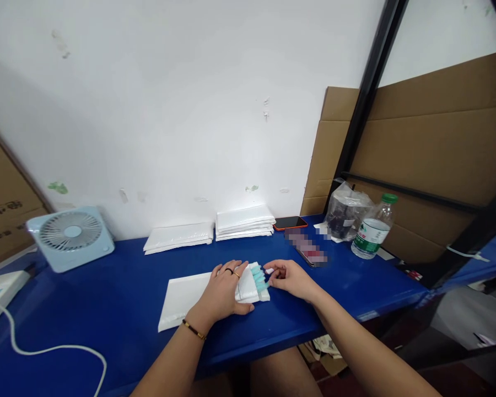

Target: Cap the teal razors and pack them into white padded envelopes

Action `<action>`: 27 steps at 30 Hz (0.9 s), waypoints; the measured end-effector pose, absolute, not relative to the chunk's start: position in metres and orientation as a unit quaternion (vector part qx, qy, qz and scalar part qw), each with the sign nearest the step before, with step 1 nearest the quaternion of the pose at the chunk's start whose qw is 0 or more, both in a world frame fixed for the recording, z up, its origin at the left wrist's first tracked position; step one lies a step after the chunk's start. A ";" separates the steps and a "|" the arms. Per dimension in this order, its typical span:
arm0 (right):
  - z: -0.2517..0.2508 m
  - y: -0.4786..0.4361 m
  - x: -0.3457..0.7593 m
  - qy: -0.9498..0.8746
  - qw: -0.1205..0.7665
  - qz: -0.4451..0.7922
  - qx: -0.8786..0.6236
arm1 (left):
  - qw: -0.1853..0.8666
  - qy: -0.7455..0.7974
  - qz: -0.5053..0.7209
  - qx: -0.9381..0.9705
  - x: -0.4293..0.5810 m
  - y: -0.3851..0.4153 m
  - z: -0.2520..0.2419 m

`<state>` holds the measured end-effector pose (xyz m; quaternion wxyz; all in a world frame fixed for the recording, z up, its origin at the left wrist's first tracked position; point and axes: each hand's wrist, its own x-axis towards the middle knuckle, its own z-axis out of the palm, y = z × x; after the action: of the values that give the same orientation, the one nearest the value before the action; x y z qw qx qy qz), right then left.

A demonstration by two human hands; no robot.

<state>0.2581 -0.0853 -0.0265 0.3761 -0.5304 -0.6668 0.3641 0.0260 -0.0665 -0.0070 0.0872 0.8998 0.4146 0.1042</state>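
Well, L hand [224,291] (ringed) rests on wht pkg [184,298].

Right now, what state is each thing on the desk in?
White packet: flat under left hand
Teal pieces: partly covered
Packet piles: stacked flat
Fan: standing, spinning unclear
Bottle: upright, capped
Orange-edged phone: flat, screen dark
Blurred phone: flat
Clear bag: around dark container
Cable: loosely curved

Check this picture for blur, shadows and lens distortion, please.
Head view: soft shading on the wall at left; wide-angle stretch seems to tilt the black post; pixel blocks mask a flat object; left hand and right hand look reasonably sharp.
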 end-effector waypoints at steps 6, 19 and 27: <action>-0.029 -0.089 0.266 -0.696 0.346 0.243 -0.580 | 0.083 0.575 0.061 0.811 -0.035 -0.083 -0.013; -0.020 -0.099 0.252 -0.745 0.322 0.231 -0.537 | -0.011 0.674 0.157 0.722 -0.082 -0.096 -0.050; -0.004 -0.096 0.265 -0.806 0.306 0.205 -0.463 | 0.013 0.646 0.115 0.755 -0.084 -0.101 -0.049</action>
<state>0.2650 -0.0956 -0.0040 0.3059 -0.4630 -0.8061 0.2055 -0.0844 -0.1012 -0.0487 0.0131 0.7546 0.6460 0.1146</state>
